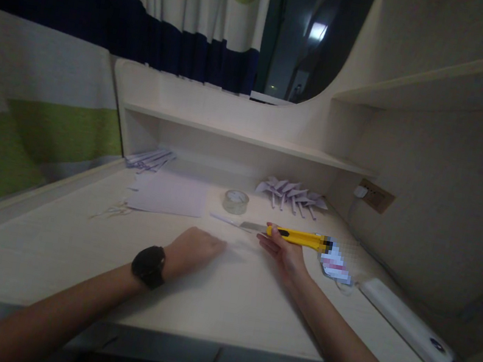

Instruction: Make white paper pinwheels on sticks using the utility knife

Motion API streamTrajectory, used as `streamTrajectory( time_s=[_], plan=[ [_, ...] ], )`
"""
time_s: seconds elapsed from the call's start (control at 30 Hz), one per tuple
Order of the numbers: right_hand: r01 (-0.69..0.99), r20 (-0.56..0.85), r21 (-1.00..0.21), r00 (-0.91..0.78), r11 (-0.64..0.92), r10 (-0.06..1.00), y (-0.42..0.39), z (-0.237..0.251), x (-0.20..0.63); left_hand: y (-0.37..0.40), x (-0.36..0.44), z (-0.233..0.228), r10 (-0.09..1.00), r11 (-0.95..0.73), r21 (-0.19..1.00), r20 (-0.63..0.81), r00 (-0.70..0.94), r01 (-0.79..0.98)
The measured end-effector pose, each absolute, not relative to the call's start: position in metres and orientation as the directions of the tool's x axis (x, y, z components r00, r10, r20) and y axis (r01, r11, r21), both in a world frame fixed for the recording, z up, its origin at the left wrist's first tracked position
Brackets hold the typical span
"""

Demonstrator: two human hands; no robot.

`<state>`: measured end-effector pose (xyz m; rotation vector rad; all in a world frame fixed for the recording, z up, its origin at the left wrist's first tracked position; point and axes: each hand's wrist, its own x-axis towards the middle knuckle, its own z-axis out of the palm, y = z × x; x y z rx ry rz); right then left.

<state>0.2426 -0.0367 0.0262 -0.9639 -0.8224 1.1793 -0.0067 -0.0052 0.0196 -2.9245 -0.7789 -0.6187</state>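
Forearms [348,341], right grip [286,258] pinching yellow cutter [301,238], left grip [193,250], openness and hold unclear

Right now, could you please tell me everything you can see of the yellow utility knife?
The yellow utility knife has a plastic-looking handle with a black inset, and its grey, metal-looking blade is out. The right hand holds it near the front, roughly crosswise over the desk, blade pointing left. Its rear end overlaps the phone in view; I cannot tell whether they touch.
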Motion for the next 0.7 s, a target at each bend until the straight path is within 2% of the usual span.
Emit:
streamTrajectory(
  time_s=[0.13, 0.27, 0.37, 0.53, 0.7],
  plan=[
    [-0.289, 0.006, -0.955, 0.215, 0.069, 0.977, -0.042, 0.023, 0.228, -0.013, -0.003, 0.024, 0.334, -0.842, -0.284, 0.392, 0.857, 0.458],
    [-0.25, 0.012, -0.967, 0.174, 0.056, 0.985, -0.05, 0.021, 0.208, -0.022, 0.002, 0.024, 0.232, -0.792, -0.435, 0.434, 0.871, 0.428],
    [-0.248, 0.034, -0.966, 0.167, 0.075, 0.985, -0.052, 0.017, 0.2, -0.026, 0.004, 0.023, 0.224, -0.763, -0.461, 0.468, 0.855, 0.453],
    [-0.322, 0.043, -0.942, 0.173, 0.098, 0.984, -0.048, 0.011, 0.194, -0.03, 0.007, 0.023, 0.25, -0.774, -0.419, 0.486, 0.837, 0.474],
    [-0.297, 0.023, -0.95, 0.259, 0.102, 0.966, -0.048, 0.01, 0.191, -0.031, 0.006, 0.023, 0.3, -0.764, -0.406, 0.465, 0.833, 0.502]
  ],
)
